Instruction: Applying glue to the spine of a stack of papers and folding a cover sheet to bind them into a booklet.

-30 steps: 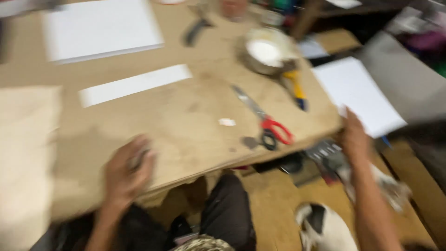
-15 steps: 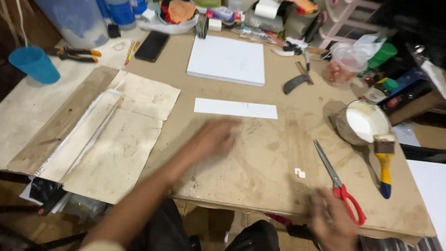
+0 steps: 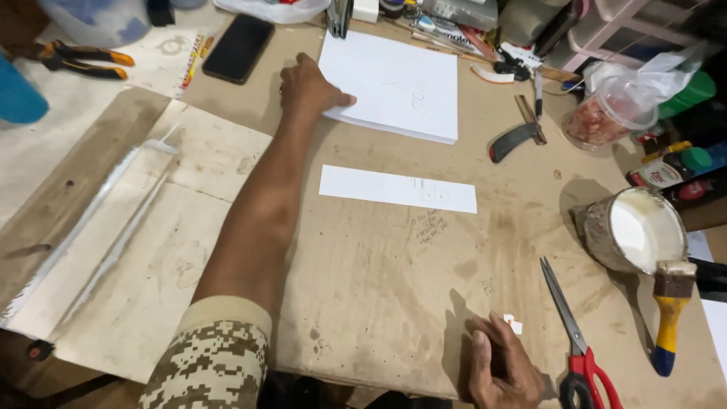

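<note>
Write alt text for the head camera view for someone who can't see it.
A person's left hand reaches across a worn wooden table to touch the corner of a stack of white paper, while the right hand rests near red-handled scissors. A white paper strip lies between them; a brush leans on a tin of white paste.

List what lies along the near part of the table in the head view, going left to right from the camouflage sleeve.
Camouflage sleeve → right hand resting on the table → small white scrap → red-handled scissors → yellow-handled brush. The left hand is far off, at the white paper stack.
</note>
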